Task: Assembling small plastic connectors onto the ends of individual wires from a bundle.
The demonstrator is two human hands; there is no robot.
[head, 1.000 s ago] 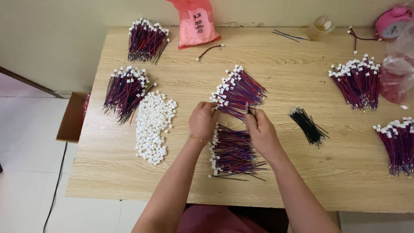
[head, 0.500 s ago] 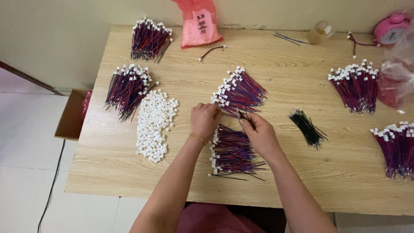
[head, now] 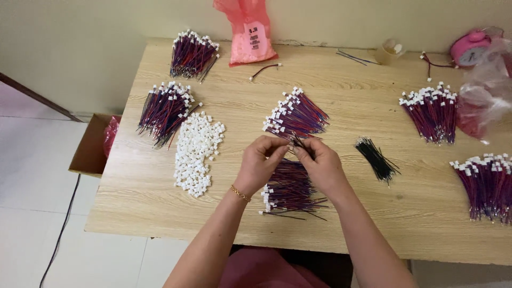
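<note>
Low in the middle of the frame, a bundle of red-and-dark wires [head: 290, 189] with white plugs lies on the counter [head: 373, 224], just under both hands. Above it, at the centre, the left hand [head: 260, 164] and the right hand [head: 320, 166] meet fingertip to fingertip; each grip is pinched nearly closed on a thin wire lead [head: 296, 143] held between them, though whether a plug sits in the pinch is too small to tell. The lead looks very light and limp, so it likely droops wherever it is unsupported; holding it close to the end, where the plug gives something stiff, seems the surest place. The bare wire tips are probably easy to bend.

Left of centre lies a heap of loose white plastic connectors [head: 196, 152], small, hard and apt to scatter. Right of centre rests a black wire bunch [head: 376, 158]. Just beyond the hands sits another plugged bundle [head: 296, 114]. Further bundles lie at the upper left and right edge, and a pink bag [head: 248, 32] stands at the top.
</note>
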